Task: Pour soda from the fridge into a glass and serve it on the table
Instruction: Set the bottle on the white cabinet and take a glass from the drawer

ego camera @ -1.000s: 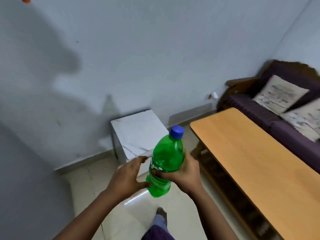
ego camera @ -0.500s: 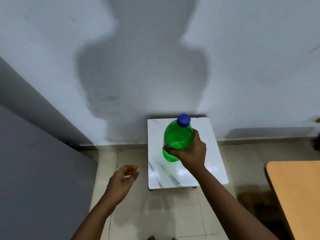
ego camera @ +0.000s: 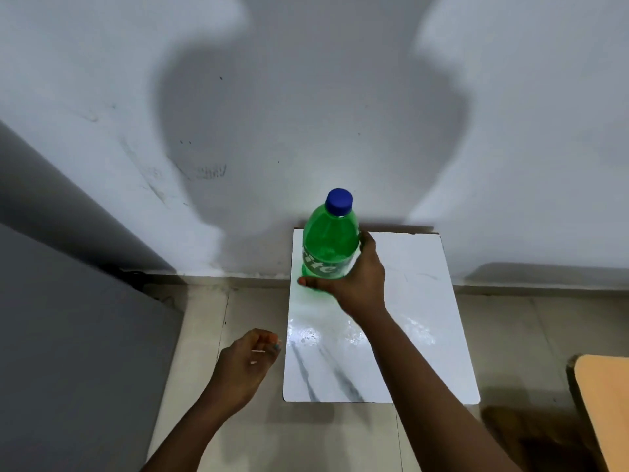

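Observation:
A green soda bottle with a blue cap stays upright in my right hand, which grips its lower half. The bottle is over the far left part of a white marble side table; I cannot tell whether its base touches the top. My left hand hangs lower, to the left of that table, fingers loosely curled and holding nothing. No glass is in view.
The white side table stands against a pale wall. A grey fridge side fills the left. A corner of the wooden table shows at the lower right. Tiled floor lies below.
My view has swung left from the wooden table and sofa to the side table. My left hand let go of the bottle and dropped away; my right hand carried it forward over the marble top.

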